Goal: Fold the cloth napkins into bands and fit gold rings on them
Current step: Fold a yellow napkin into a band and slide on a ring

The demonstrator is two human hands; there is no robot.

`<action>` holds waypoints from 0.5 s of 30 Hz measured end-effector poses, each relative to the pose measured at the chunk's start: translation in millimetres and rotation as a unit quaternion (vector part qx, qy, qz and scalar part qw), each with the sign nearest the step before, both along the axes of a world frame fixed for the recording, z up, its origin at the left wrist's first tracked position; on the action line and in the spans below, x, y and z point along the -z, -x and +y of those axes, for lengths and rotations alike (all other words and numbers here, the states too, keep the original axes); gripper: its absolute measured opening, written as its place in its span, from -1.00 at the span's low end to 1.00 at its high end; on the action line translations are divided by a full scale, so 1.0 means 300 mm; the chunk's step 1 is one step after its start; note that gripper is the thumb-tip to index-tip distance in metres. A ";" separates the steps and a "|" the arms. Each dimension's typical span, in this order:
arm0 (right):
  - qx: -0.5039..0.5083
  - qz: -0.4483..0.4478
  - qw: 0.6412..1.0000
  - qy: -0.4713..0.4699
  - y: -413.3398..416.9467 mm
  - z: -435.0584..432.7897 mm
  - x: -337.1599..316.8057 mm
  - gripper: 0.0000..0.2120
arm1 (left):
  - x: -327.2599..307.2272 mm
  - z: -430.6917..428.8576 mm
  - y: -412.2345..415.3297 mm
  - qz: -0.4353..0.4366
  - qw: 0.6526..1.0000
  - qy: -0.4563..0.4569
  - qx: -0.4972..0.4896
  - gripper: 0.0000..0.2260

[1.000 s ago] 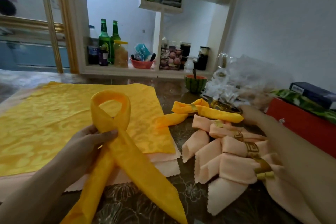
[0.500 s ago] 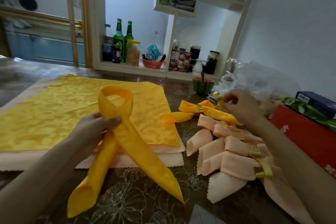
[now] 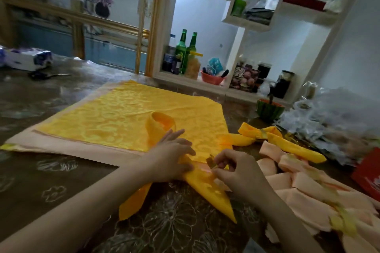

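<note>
Two bare forearms (image 3: 92, 201), bare wrists

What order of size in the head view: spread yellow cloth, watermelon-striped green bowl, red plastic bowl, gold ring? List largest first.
1. Spread yellow patterned cloth
2. Green watermelon-striped bowl, barely above red plastic bowl, which sits farther back: unsure
3. Gold metal ring

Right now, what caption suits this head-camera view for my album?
Left hand presses down a looped yellow napkin; right hand pinches a gold ring beside it.
</note>
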State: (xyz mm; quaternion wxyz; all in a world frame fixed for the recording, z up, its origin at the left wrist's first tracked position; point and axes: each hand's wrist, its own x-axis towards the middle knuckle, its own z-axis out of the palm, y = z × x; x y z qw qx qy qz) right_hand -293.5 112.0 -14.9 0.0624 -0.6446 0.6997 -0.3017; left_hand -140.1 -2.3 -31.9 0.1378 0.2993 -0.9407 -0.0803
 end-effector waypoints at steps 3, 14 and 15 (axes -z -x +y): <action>-0.008 -0.016 0.999 -0.028 0.026 0.002 -0.006 -0.94 | 0.017 0.032 0.018 -0.059 0.997 -0.033 0.044 -0.58; 0.019 -0.052 0.981 -0.188 0.021 0.012 -0.019 -0.79 | 0.034 0.024 0.029 -0.001 0.999 -0.038 0.026 -0.76; 0.017 -0.068 0.975 -0.211 0.026 0.017 -0.031 -0.78 | 0.035 0.019 0.026 0.016 0.998 -0.055 0.027 -0.78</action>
